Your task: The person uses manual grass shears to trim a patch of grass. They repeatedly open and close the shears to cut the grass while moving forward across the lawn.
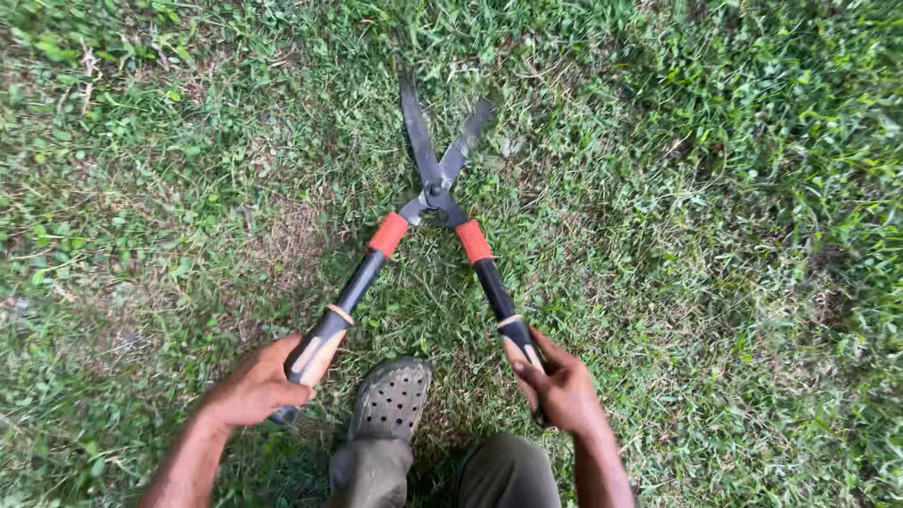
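Looking down, you see long-handled hedge shears (435, 193) held low over the grass (715, 235), blades parted in a narrow V and pointing away from you. Your left hand (254, 386) and right hand (562, 390) are each wrapped tight around a wooden handle end. Stiff steel and probably front-heavy, they suit this far-back grip; the right blade tip is blurred, so its edge is unclear.

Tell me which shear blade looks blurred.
The right blade of the shears; it is smeared, while the left blade shows a crisp dark edge.
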`<state>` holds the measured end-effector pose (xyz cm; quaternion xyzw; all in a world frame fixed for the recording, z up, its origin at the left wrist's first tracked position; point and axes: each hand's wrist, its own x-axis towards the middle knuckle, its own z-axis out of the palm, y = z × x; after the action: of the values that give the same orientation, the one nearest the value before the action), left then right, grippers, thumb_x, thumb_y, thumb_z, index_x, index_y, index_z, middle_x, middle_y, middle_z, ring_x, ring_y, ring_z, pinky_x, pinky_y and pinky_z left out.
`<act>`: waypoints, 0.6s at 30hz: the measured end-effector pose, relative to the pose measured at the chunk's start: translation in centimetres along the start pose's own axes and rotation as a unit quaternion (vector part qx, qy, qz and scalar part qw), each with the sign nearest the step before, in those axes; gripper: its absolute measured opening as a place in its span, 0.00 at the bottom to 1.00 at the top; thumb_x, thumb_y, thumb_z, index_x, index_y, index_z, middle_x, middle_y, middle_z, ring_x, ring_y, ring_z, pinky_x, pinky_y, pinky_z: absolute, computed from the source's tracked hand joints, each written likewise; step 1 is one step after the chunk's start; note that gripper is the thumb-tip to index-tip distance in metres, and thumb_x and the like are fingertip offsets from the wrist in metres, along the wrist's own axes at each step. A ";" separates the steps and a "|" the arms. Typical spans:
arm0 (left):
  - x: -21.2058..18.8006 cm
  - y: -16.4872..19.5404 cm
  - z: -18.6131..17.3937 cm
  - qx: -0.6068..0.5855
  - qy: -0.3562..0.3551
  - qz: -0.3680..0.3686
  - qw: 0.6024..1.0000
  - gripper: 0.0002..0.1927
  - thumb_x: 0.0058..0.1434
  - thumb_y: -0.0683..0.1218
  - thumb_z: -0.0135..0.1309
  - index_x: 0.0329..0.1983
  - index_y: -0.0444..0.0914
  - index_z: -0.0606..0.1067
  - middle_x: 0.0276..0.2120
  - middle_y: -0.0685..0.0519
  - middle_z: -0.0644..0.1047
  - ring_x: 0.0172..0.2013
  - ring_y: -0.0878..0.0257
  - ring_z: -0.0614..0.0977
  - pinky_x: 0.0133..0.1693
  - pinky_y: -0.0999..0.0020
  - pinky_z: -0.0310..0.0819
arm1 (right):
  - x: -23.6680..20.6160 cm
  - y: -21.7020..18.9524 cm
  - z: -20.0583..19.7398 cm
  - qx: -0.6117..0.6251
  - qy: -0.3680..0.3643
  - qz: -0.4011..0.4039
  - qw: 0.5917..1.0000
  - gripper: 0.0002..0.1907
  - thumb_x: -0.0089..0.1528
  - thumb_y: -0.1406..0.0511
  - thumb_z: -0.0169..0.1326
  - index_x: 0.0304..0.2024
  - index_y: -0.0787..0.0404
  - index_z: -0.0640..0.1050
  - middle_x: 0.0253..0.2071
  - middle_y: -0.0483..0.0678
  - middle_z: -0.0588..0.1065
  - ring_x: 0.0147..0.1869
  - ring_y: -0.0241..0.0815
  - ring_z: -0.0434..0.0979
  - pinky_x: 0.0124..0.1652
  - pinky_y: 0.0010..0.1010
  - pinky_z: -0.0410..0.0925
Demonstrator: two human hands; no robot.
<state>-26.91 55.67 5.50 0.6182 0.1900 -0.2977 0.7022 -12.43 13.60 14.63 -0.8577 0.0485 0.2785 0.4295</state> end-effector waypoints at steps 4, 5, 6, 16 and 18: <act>5.9 5.1 4.9 0.063 0.113 -0.057 0.990 0.27 0.48 0.42 0.63 0.53 0.36 0.73 0.35 0.52 0.78 0.33 0.59 0.79 0.34 0.60 0.73 | 4.5 -5.8 5.5 -0.051 0.023 0.052 0.997 0.35 0.59 0.59 0.60 0.69 0.54 0.70 0.47 0.51 0.83 0.41 0.36 0.81 0.43 0.33 0.74; 7.5 6.3 6.7 0.072 0.164 -0.134 0.975 0.29 0.51 0.44 0.63 0.56 0.40 0.70 0.35 0.52 0.78 0.31 0.55 0.78 0.32 0.53 0.72 | 5.6 -7.0 6.8 -0.038 0.038 0.010 0.999 0.35 0.59 0.60 0.60 0.69 0.57 0.69 0.48 0.52 0.82 0.43 0.36 0.82 0.45 0.32 0.74; 9.2 7.3 9.2 0.064 0.202 0.127 0.969 0.33 0.45 0.44 0.69 0.53 0.34 0.68 0.41 0.53 0.77 0.42 0.59 0.79 0.42 0.62 0.74 | 6.9 -7.9 7.4 -0.024 0.054 -0.034 0.998 0.35 0.60 0.60 0.60 0.69 0.60 0.68 0.49 0.53 0.82 0.45 0.36 0.82 0.47 0.32 0.73; 8.2 7.5 5.5 0.039 0.127 0.041 0.990 0.22 0.46 0.38 0.59 0.48 0.37 0.74 0.36 0.49 0.79 0.37 0.60 0.81 0.38 0.61 0.78 | 9.8 -8.1 0.4 -0.081 -0.010 0.013 0.997 0.35 0.60 0.63 0.61 0.69 0.60 0.67 0.53 0.52 0.80 0.53 0.38 0.79 0.53 0.31 0.69; 10.9 9.8 9.9 0.033 0.249 0.040 0.967 0.27 0.43 0.40 0.70 0.45 0.36 0.70 0.35 0.52 0.75 0.34 0.61 0.79 0.34 0.63 0.75 | 11.4 -9.1 4.1 -0.062 0.013 -0.028 0.998 0.35 0.61 0.64 0.61 0.69 0.60 0.67 0.53 0.52 0.79 0.53 0.38 0.79 0.53 0.30 0.69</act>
<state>-13.30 44.54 7.60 0.7026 0.3239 -0.1124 0.6236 -1.66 24.23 13.21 -0.8871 0.0129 0.2582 0.3824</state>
